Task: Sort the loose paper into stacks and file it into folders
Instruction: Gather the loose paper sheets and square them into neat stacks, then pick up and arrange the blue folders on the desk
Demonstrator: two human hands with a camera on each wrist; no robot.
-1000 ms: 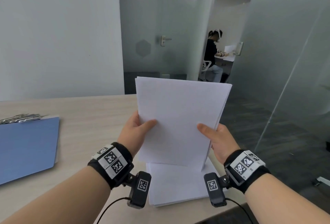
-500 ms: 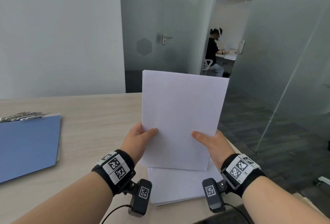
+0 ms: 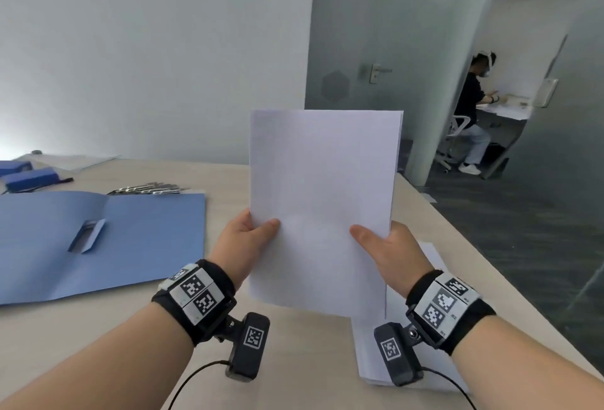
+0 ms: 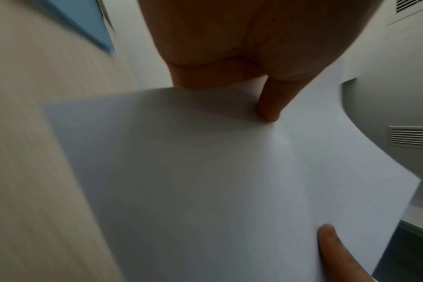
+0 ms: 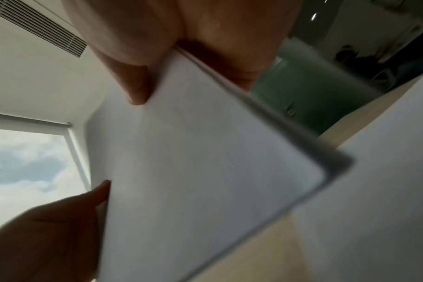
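Note:
A squared-up stack of white paper [image 3: 322,200] stands upright above the wooden table [image 3: 294,360], held by both hands. My left hand [image 3: 248,239] pinches its left edge, thumb on the front, as the left wrist view shows on the paper stack [image 4: 205,181]. My right hand [image 3: 382,246] pinches the right edge, thumb across the paper stack [image 5: 193,162]. Another white paper pile [image 3: 369,357] lies flat on the table under my right wrist. An open blue folder [image 3: 98,239] with a clip slot lies to the left.
Metal binder clips [image 3: 147,188] lie behind the folder. Blue boxes [image 3: 31,177] and more sheets sit at the far left. The table's right edge [image 3: 483,266] drops to a dark carpet. A person [image 3: 474,109] sits at a desk beyond the glass partition.
The held stack has turned from tilted to square and upright, and has shifted left off the flat pile. The head view has swung left, bringing the open blue folder closer.

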